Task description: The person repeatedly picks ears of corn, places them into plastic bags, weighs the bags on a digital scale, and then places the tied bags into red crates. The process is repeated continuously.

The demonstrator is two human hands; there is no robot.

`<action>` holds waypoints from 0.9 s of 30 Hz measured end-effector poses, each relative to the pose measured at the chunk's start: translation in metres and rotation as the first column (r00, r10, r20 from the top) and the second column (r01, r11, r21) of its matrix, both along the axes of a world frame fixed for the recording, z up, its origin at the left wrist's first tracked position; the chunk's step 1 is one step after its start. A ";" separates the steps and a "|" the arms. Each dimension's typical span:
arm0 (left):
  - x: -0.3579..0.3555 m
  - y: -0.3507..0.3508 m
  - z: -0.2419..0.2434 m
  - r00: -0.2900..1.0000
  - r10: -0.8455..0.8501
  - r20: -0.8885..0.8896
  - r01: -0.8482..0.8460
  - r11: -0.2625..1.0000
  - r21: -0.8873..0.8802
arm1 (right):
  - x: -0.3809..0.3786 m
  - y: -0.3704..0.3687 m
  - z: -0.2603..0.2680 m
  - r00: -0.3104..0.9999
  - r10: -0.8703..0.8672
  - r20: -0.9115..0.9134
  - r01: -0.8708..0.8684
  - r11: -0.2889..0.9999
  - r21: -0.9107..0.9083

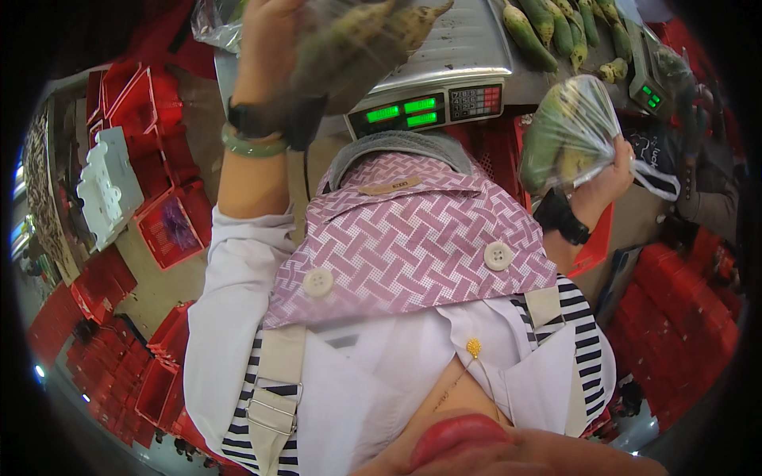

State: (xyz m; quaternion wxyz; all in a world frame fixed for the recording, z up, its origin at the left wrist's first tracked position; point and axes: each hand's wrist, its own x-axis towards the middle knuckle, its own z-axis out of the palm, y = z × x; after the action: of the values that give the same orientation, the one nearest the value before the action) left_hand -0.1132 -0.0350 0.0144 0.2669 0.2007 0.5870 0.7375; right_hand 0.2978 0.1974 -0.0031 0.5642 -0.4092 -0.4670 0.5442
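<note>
At the upper left my left hand (pixel 268 44), blurred by motion, is closed on a clear plastic bag of green radishes (pixel 351 50). That bag hangs over the left part of a digital weighing scale (pixel 458 44) with a steel platform, and its fingers' grip is partly hidden by blur. My right hand (pixel 613 169) grips a second clear plastic bag of green radishes (pixel 565 131) by its gathered neck, to the right of the scale's keypad. The white end of that bag trails past the hand. I wear a dark band on each wrist.
Several loose green radishes (pixel 559 30) lie on the steel counter beyond the scale. A second scale (pixel 649 89) with a lit display stands right of them. Red plastic crates (pixel 172 229) fill both sides of the floor. A white perforated panel (pixel 110 184) leans at left.
</note>
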 end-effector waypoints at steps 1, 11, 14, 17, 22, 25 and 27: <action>0.011 0.017 -0.007 1.000 -0.002 0.003 0.003 0.992 -0.124 | 0.009 -0.003 0.000 0.999 -0.053 0.004 0.054 0.997 -0.048; -0.017 0.070 -0.027 0.640 -0.115 -0.760 -0.091 0.970 -0.224 | 0.053 -0.025 -0.030 0.981 -0.161 0.110 0.172 0.981 -0.092; -0.029 0.038 -0.024 0.700 -0.006 -0.714 -0.116 0.986 -0.122 | 0.052 -0.028 -0.036 0.972 -0.229 0.055 0.234 0.966 -0.112; -0.035 0.002 -0.024 0.690 0.024 -0.724 -0.232 0.954 -0.190 | 0.050 -0.023 -0.039 0.967 -0.253 -0.016 0.247 0.954 -0.172; -0.040 -0.036 -0.047 0.692 -0.025 -0.721 -0.301 0.898 -0.321 | 0.047 -0.009 -0.045 0.967 -0.243 -0.079 0.215 0.940 -0.264; -0.041 -0.041 -0.057 0.613 -0.117 -0.782 -0.290 0.887 -0.360 | 0.045 -0.003 -0.048 0.972 -0.227 -0.056 0.208 0.951 -0.228; -0.040 -0.037 -0.061 0.604 -0.113 -0.789 -0.305 0.882 -0.360 | 0.044 0.000 -0.049 0.969 -0.234 -0.076 0.203 0.935 -0.290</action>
State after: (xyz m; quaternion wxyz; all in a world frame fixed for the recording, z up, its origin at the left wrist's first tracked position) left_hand -0.1529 -0.0716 -0.0462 -0.0223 0.4033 0.8105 0.4242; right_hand 0.3422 0.1972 -0.0517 0.5825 -0.5038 -0.3051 0.5602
